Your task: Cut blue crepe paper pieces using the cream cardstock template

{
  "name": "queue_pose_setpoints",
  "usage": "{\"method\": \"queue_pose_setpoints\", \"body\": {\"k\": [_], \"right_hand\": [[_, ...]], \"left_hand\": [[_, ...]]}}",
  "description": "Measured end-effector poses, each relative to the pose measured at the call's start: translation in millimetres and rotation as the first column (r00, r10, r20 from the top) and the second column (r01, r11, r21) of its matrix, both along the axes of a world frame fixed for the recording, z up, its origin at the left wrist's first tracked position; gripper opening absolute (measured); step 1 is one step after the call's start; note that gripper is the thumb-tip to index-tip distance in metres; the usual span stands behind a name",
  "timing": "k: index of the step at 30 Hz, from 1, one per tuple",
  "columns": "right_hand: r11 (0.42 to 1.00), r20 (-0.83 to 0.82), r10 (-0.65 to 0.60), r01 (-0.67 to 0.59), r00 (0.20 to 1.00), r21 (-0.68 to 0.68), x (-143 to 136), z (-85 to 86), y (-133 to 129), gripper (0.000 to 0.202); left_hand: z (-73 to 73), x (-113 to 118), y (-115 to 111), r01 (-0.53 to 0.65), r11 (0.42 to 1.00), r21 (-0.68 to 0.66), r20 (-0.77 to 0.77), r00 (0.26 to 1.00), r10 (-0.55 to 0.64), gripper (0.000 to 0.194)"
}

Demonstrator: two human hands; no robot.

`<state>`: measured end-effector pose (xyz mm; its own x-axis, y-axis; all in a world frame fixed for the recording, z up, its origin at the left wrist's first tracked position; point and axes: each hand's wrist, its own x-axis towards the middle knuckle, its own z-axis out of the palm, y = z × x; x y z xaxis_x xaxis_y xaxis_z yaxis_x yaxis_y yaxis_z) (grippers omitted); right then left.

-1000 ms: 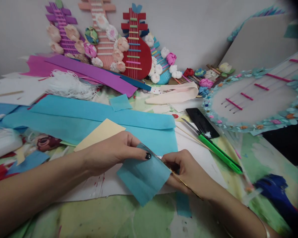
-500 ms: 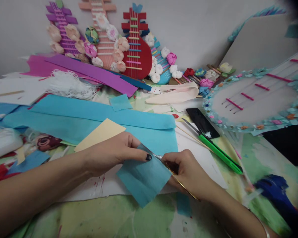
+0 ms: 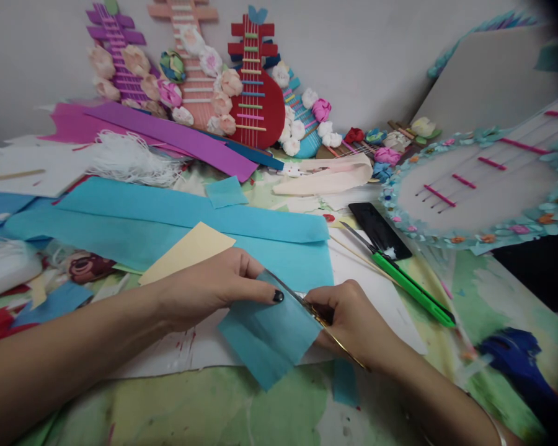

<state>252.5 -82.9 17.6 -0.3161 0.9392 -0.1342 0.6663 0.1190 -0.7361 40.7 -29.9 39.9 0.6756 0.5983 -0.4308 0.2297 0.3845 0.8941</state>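
My left hand [image 3: 242, 279] pinches a piece of blue crepe paper [image 3: 270, 341] between thumb and fingers, its thumb lying on top near the upper edge. Gold-handled scissors [image 3: 325, 322] are in my right hand [image 3: 353, 316], whose fingers are closed round the handles. The scissors' blades run along the paper's upper right edge, close to my left thumb. Part of the handles is hidden by my right hand. A small blue paper strip [image 3: 345, 383] lies below my right wrist.
Blue crepe sheets [image 3: 167, 217] and a cream paper piece [image 3: 186, 251] lie behind my hands. To the right are a green utility knife [image 3: 413, 289], a black phone [image 3: 376, 226] and a flower-edged round panel [image 3: 483, 186]. A red lute-shaped craft [image 3: 260, 105] leans on the wall.
My hands keep nearly the same position. The scissor handles in my right hand have shifted slightly, and the blue paper's surface is creased a little differently.
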Motion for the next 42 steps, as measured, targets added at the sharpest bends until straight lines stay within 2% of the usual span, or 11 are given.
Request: {"method": "queue_pose_setpoints", "body": {"k": [7, 10, 13, 17, 19, 22, 26, 30, 37, 39, 42], "right_hand": [[0.998, -0.057, -0.067, 0.067, 0.996, 0.001, 5, 1.1, 3, 0.035], [0.992, -0.149, -0.121, 0.115, 0.981, -0.043, 5, 2.1, 4, 0.034], [0.962, -0.337, -0.237, 0.172, 0.911, -0.211, 6, 1.8, 5, 0.037], [0.932, -0.576, -0.283, 0.079, 0.767, -0.353, 6, -2.4, 5, 0.046], [0.918, -0.568, -0.29, 0.055, 0.771, -0.394, 5, -3.4, 5, 0.043], [0.891, -0.46, -0.331, 0.112, 0.824, -0.44, 2, -1.1, 5, 0.029], [0.888, -0.442, -0.37, 0.172, 0.817, -0.426, 0, 2.9, 6, 0.021], [0.896, -0.53, -0.387, 0.173, 0.755, -0.408, 3, 0.7, 10, 0.023], [0.898, -0.666, -0.375, 0.073, 0.645, -0.434, 2, -8.0, 9, 0.07], [0.897, -0.697, -0.378, 0.054, 0.609, -0.439, -1, -8.4, 7, 0.067], [0.897, -0.707, -0.377, 0.044, 0.598, -0.441, -5, -6.3, 5, 0.042]], "left_hand": [[1.0, 0, 0, -0.031, 0.999, -0.033, 0.032, 0.999, 0.032, 0.018], [-0.9, 1, 1, -0.12, 0.993, 0.002, 0.042, 0.992, 0.12, 0.022], [-4.6, 3, 4, -0.297, 0.954, 0.022, 0.086, 0.952, 0.295, 0.022], [-7.9, 5, 8, -0.455, 0.889, -0.052, 0.197, 0.868, 0.455, 0.017], [-7.3, 5, 10, -0.49, 0.866, -0.1, 0.251, 0.83, 0.498, 0.013], [-4.1, 6, 10, -0.547, 0.826, -0.132, 0.291, 0.776, 0.56, 0.011], [-0.9, 8, 10, -0.587, 0.796, -0.146, 0.296, 0.742, 0.602, 0.019], [-0.8, 9, 11, -0.603, 0.777, -0.181, 0.299, 0.719, 0.627, 0.027], [-1.9, 11, 10, -0.579, 0.768, -0.274, 0.277, 0.717, 0.64, 0.028], [-3.2, 12, 8, -0.563, 0.771, -0.297, 0.271, 0.725, 0.634, 0.028], [-4.3, 15, 5, -0.583, 0.756, -0.297, 0.239, 0.721, 0.65, 0.028]]}}
